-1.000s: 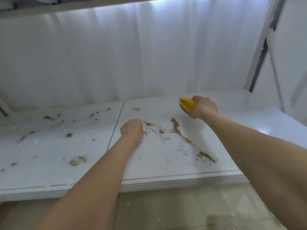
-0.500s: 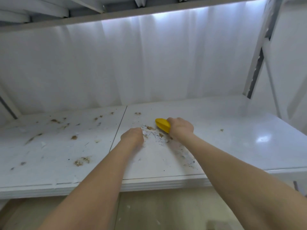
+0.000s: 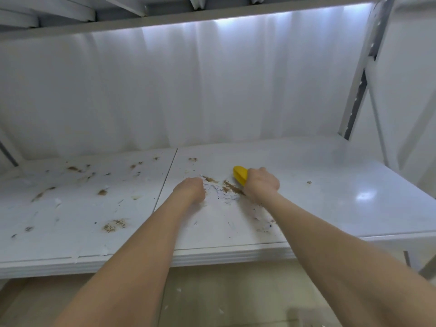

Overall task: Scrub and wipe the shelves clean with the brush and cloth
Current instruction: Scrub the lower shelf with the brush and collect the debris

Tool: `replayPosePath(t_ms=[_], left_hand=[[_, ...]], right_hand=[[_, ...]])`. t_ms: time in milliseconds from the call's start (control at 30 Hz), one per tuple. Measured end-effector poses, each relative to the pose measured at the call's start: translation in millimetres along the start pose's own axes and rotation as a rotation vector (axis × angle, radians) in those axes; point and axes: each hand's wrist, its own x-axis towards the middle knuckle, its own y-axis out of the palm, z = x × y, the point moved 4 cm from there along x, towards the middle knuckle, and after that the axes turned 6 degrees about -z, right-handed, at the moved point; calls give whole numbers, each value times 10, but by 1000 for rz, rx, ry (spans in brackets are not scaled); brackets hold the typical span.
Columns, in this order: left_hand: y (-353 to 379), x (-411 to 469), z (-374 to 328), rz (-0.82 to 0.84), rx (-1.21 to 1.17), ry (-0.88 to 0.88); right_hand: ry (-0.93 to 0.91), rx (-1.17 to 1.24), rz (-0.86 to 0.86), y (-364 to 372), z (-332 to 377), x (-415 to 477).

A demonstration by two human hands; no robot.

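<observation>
The white shelf (image 3: 330, 197) is spotted with brown crumbs (image 3: 232, 188) and white paper scraps (image 3: 220, 193). My right hand (image 3: 260, 185) grips a yellow brush (image 3: 240, 175) and presses it down on the shelf at the right edge of the crumb pile. My left hand (image 3: 190, 190) rests on the shelf as a curled fist just left of the pile, a short gap from the brush. Nothing shows in that fist. No cloth is in view.
More brown patches (image 3: 113, 225) lie scattered over the shelf's left panel. A white curtain-like backing (image 3: 212, 90) closes the rear. An upper shelf (image 3: 165, 17) hangs overhead, and a metal upright (image 3: 356, 95) stands at the right. The floor (image 3: 224, 298) lies below the front edge.
My right hand swept the brush leftward from the right part of the shelf, pushing the crumbs into a pile beside my left fist. The left hand stayed put.
</observation>
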Motion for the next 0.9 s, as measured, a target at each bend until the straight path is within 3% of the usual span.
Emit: replayPosePath(t_ms=[167,400,467,733,800,900], left_hand=[[-15,-64,-36,51,70,29],[21,-70,38,72,15,45],[24,-49,58,74,22,43],[11,-32,19,50,57,49],[1,-36,-5,45,53,64],[-9,-35,3,12,39,69]], right_hand=[[-119,112,49,-51,211,-66],[244,79,-86,-220,-635,254],[262,97,-83,-141,-597,281],[-174,68,-3,114,431,-45],[-182,125,18,7,340,-28],[-49,164,-42,-202,-74,74]])
